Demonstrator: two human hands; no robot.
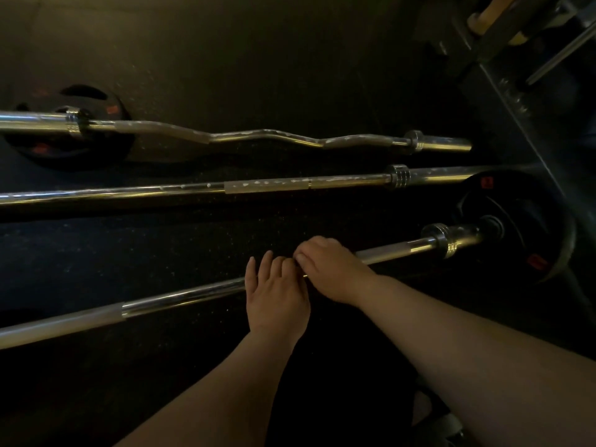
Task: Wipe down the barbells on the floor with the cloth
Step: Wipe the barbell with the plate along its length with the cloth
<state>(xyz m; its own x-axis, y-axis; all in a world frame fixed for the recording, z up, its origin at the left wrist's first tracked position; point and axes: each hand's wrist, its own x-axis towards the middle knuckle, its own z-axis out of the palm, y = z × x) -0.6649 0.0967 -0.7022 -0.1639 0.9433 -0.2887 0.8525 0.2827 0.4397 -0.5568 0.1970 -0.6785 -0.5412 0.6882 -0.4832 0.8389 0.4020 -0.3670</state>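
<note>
Three chrome barbells lie on the dark rubber floor. The near straight barbell (180,296) runs from lower left up to the right. Both my hands are on its middle. My left hand (275,295) lies across the bar with its two outer fingers straight and the other two bent toward my right hand. My right hand (329,269) curls over the bar just to the right, fingertips meeting those of the left. The middle straight barbell (267,186) and the far curl bar (258,137) carry white flecks. No cloth shows in view.
A black weight plate (529,221) sits on the near bar's right end. Another plate (48,146) lies under the curl bar's left end. A dark rack frame (516,91) with rods stands at the upper right. Something dark is by my right forearm at the bottom.
</note>
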